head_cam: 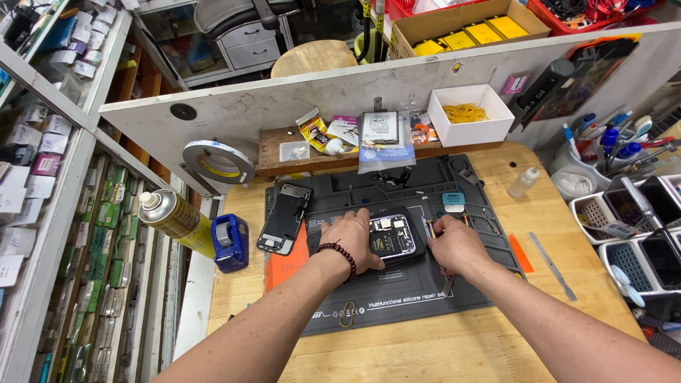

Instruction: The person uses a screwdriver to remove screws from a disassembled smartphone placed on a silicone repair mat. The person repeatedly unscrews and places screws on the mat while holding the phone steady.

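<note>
left hand (352, 240) grip closed on one opened phone (392, 236) | right hand (457, 245) grip pinching one tool (431, 228)

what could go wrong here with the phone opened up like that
1. The opened phone has its insides bare under both hands; the left hand pressing its edge or the right hand could slip and possibly damage a part.
2. The removed screen lies loose beside the left forearm and might get knocked or scratched.
3. The spray can stands near the table's left edge, where an elbow could tip it.
</note>
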A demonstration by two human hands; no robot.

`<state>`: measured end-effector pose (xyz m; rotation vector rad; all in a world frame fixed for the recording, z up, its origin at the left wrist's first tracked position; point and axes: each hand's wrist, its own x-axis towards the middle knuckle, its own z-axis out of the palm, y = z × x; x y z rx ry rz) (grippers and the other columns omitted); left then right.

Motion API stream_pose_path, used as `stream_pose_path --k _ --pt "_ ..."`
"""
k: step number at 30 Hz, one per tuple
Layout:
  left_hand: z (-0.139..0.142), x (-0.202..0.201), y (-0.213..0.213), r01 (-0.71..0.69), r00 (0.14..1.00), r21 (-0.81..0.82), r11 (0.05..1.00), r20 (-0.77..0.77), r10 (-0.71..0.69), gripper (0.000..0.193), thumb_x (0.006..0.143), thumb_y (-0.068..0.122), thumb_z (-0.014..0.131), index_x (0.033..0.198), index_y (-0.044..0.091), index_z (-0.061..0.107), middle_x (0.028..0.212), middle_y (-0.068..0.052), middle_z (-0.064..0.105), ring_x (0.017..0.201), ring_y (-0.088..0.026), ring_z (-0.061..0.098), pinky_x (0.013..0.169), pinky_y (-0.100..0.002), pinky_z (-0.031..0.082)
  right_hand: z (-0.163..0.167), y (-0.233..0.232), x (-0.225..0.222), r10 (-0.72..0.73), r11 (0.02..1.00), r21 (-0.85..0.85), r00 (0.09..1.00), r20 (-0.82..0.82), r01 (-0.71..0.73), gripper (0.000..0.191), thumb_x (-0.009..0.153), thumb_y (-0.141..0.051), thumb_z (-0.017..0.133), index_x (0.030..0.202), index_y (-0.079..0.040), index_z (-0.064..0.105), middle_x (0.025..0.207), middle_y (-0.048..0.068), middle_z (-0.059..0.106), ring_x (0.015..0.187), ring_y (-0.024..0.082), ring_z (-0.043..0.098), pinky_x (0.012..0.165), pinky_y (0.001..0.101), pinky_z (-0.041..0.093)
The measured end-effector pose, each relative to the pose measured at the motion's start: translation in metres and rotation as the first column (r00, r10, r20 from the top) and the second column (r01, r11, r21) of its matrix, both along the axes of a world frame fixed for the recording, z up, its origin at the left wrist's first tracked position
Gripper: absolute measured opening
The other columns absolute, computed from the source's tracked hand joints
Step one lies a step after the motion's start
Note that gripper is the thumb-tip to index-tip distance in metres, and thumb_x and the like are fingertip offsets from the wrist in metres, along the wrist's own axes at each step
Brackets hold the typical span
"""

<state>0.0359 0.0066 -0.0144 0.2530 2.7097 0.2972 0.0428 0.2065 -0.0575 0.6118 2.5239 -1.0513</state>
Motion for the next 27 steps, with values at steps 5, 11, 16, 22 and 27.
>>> stream_pose_path --k 5,11,16,22,27 --pt "0.0005 -0.0013 0.0007 0.002 1.0 0.0 1.0 0.002 -0.002 0.093 0.064 0.042 0.097 0.138 0.007 0.052 0.136 -0.014 0.06 0.134 -0.032 0.054 0.117 -0.056 0.036 0.0011 0.0004 -0.0009 0.076 0.991 0.106 0.997 0.017 -0.078 0.037 0.093 -0.021 0.073 0.125 -0.007 0.061 0.09 0.013 0.077 0.07 0.029 0.078 0.062 0.0386 0.061" --pt "0.0008 -0.0011 0.0 0.005 1.0 -0.004 1.0 0.001 -0.005 0.093 0.064 0.042 0.097 0.138 0.007 0.052 0.137 -0.014 0.06 0.134 -0.033 0.054 0.117 -0.056 0.036 -0.006 0.0032 -0.0024 0.117 0.984 0.14 0.993 -0.007 -0.115 0.039 0.089 -0.018 0.076 0.124 -0.009 0.06 0.091 0.011 0.078 0.07 0.025 0.077 0.063 0.0388 0.062" --pt "0.0021 -0.0008 -0.0005 0.006 1.0 0.009 1.0 -0.003 -0.005 0.092 0.065 0.042 0.097 0.137 0.007 0.052 0.136 -0.014 0.061 0.134 -0.033 0.053 0.117 -0.056 0.036 -0.0054 0.0031 -0.0033 0.091 0.99 0.108 0.996 -0.003 -0.09 0.039 0.089 -0.016 0.076 0.123 -0.009 0.06 0.09 0.012 0.078 0.072 0.025 0.077 0.063 0.0388 0.063" --pt "0.004 -0.0005 -0.0009 0.001 1.0 0.003 1.0 0.001 -0.001 0.09 0.065 0.042 0.096 0.136 0.008 0.053 0.136 -0.013 0.061 0.134 -0.032 0.054 0.116 -0.055 0.037 -0.0002 0.0012 -0.0034 0.101 0.985 0.138 0.995 0.019 -0.103 0.04 0.089 -0.018 0.077 0.124 -0.009 0.06 0.089 0.013 0.078 0.072 0.026 0.078 0.063 0.0379 0.062" --pt "0.0036 0.0006 -0.0013 0.003 1.0 0.007 1.0 -0.004 -0.003 0.09 0.065 0.042 0.096 0.136 0.008 0.053 0.136 -0.013 0.061 0.133 -0.031 0.054 0.116 -0.054 0.037 0.0013 -0.0006 -0.0035 0.096 0.985 0.143 0.995 0.015 -0.097 0.041 0.089 -0.019 0.078 0.124 -0.01 0.06 0.09 0.012 0.077 0.073 0.024 0.077 0.063 0.0378 0.063"
